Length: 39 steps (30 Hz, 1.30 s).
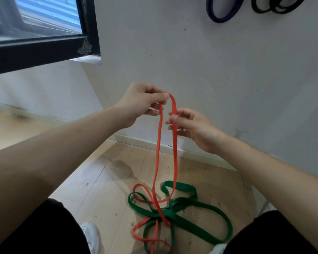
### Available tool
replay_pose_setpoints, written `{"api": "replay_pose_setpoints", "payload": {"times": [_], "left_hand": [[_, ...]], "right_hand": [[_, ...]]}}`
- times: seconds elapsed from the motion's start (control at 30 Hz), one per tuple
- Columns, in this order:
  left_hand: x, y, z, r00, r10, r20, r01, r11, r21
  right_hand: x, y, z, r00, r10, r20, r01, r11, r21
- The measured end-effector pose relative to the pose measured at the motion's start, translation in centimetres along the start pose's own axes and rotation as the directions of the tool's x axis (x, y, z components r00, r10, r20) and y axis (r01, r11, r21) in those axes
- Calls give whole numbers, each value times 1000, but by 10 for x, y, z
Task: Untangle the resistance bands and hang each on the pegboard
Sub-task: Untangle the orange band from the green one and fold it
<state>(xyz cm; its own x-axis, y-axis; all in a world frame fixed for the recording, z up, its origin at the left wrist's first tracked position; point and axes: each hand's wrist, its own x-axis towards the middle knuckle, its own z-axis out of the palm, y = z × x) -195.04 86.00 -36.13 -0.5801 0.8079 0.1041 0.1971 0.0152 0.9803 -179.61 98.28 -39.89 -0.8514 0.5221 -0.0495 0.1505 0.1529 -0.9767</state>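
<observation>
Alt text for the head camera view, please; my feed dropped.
Two hands hold up a loop of red band, left hand pinching its top, right hand pinching one strand below. The rest lies tangled with a green band on the wooden floor.

Hands in frame: 2, left hand and right hand, centre. Bands in the floor tangle, lower centre: 2 by colour, 1 red band and 1 green band. Bands hanging at upper right: 1 purple band; black bands at least 2, loops overlap and are cropped, exact count not readable. White shoe: 1, bottom edge. Window: 1, upper left.
</observation>
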Motion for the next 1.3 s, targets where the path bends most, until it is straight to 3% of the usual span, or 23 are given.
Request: {"api": "replay_pose_setpoints", "payload": {"times": [0.13, 0.3, 0.43, 0.67, 0.77, 0.9, 1.0, 1.13, 1.3], "left_hand": [[0, 6, 5, 999, -7, -39, -1, 980, -200], [6, 11, -5, 983, -4, -186, -62, 934, -351], [5, 8, -17, 966, -10, -259, -69, 953, -295], [2, 6, -29, 913, -40, -407, -102, 941, -322], [3, 6, -29, 909, -41, -414, -96, 947, -306], [8, -4, -36, 924, -84, -373, -27, 959, -283], [8, -16, -36, 957, -134, -258, 71, 969, -239], [4, -27, -27, 984, -174, -28, 170, 979, -113], [-1, -30, -16, 968, -197, 158, 184, 979, 89]], "right_hand": [[2, 7, 21, 996, -10, 93, 18, 997, -80], [6, 13, 33, 1000, 9, 25, -6, 994, -110], [9, 19, 17, 998, 54, 35, -48, 989, -141], [15, 23, -12, 989, 114, 95, -68, 917, -393], [16, 21, -17, 992, 82, 95, -37, 916, -400], [18, 9, -36, 992, -56, -112, 24, 963, -270], [13, -9, -50, 957, -172, -234, 131, 975, -181], [1, -31, -56, 909, -307, -282, 279, 951, -137], [-11, -40, -62, 881, -365, -300, 337, 931, -143]]}}
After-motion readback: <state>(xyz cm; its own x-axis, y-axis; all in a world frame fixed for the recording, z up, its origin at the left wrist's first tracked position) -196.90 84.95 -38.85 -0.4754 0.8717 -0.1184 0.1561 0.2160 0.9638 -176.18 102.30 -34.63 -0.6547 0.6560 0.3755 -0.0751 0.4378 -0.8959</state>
